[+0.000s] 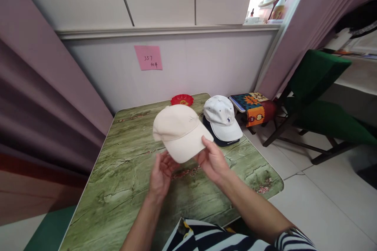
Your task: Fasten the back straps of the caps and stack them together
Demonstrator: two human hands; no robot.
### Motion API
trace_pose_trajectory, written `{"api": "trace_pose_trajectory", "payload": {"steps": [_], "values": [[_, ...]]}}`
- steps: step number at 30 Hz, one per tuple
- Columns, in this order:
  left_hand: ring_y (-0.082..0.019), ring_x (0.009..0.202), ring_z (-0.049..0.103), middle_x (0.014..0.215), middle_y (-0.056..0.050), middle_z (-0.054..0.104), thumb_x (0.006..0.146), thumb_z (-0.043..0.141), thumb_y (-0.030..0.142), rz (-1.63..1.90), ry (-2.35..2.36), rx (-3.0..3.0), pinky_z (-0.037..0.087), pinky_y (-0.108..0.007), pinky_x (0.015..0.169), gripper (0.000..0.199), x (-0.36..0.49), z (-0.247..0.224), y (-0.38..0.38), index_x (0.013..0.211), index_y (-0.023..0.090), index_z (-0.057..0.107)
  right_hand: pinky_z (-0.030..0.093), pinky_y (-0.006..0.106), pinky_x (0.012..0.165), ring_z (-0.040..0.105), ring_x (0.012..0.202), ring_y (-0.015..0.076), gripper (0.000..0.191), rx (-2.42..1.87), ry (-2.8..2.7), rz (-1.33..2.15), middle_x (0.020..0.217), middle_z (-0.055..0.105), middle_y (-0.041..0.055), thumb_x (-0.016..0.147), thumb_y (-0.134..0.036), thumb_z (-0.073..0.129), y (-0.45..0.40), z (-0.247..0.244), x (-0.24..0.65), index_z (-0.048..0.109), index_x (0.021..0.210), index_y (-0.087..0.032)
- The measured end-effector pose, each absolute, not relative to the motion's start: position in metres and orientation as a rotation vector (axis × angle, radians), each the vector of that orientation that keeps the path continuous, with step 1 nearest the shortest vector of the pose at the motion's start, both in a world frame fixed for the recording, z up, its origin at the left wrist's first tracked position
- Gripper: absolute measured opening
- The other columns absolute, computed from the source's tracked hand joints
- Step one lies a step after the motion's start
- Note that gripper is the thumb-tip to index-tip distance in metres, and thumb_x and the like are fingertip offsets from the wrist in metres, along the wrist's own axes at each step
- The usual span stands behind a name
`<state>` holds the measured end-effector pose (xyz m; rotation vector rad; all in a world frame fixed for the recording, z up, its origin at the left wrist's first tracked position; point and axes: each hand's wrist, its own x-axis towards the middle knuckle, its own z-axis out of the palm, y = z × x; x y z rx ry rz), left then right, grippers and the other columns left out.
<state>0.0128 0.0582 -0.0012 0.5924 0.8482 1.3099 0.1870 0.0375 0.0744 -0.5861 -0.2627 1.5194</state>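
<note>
A cream baseball cap (pixel 179 125) is held above the table, its brim pointing down and to the right. My right hand (pixel 214 160) pinches the brim's right side, thumb on top and fingers underneath. Below the brim's left side, my left hand (pixel 161 172) has its fingers apart, palm turned toward the cap; whether a fingertip touches it I cannot tell. To the right, a white cap (pixel 219 113) with a small dark logo rests on top of a dark navy cap (pixel 225 142), of which mainly the brim shows.
The green wood-patterned table (pixel 123 172) stands against the wall. A red scalloped dish (pixel 182 99) sits at its back edge. A pink paper note (pixel 149 58) is stuck on the wall. At the right are a cloth-covered stool (pixel 255 110) and a green chair (pixel 318 74).
</note>
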Motion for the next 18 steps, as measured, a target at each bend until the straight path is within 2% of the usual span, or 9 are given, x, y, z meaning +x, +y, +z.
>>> {"api": "trace_pose_trajectory", "payload": {"steps": [2,5,12,15,18], "values": [[-0.018,0.068,0.068,0.085,-0.009,0.076,0.078,0.076,0.044,1.21,1.06,0.845,0.055,-0.026,0.063,0.035,0.009,-0.022,0.05,0.097,0.014,0.075,0.059,0.038,0.091,0.069,0.105,0.0205,0.036,-0.566,-0.298,1.44,0.117,0.074,0.0043,0.086,-0.026,0.066,0.057,0.084,0.204,0.062,0.122,-0.021],[-0.018,0.066,0.065,0.078,-0.007,0.074,0.071,0.081,0.039,1.15,1.24,1.093,0.054,-0.026,0.065,0.032,0.003,-0.049,0.042,0.092,0.015,0.076,0.059,0.037,0.091,0.07,0.103,0.0177,0.03,-0.562,-0.311,1.326,0.111,0.076,0.001,0.091,-0.024,0.059,0.089,0.1,0.233,0.062,0.121,-0.023],[-0.022,0.076,0.07,0.087,-0.007,0.075,0.084,0.06,0.048,1.028,1.346,1.486,0.055,-0.034,0.073,0.036,-0.008,-0.074,0.042,0.1,0.017,0.071,0.06,0.033,0.086,0.072,0.091,0.0157,0.021,-0.513,-0.279,1.144,0.096,0.078,0.0018,0.098,-0.026,0.053,0.162,0.126,0.304,0.064,0.114,-0.02],[-0.023,0.078,0.071,0.088,-0.007,0.075,0.087,0.058,0.047,1.006,1.36,1.543,0.055,-0.034,0.075,0.036,-0.009,-0.076,0.043,0.102,0.018,0.069,0.061,0.031,0.081,0.073,0.08,0.0142,0.02,-0.559,-0.193,1.124,0.085,0.078,0.0001,0.1,-0.026,0.05,0.18,0.121,0.331,0.064,0.112,-0.019],[-0.023,0.08,0.071,0.089,-0.006,0.075,0.087,0.057,0.048,1.006,1.365,1.559,0.056,-0.034,0.077,0.035,-0.009,-0.076,0.043,0.101,0.018,0.069,0.062,0.029,0.078,0.073,0.077,0.0134,0.022,-0.615,-0.134,1.114,0.084,0.078,0.0005,0.101,-0.027,0.048,0.181,0.103,0.349,0.064,0.113,-0.018]]}}
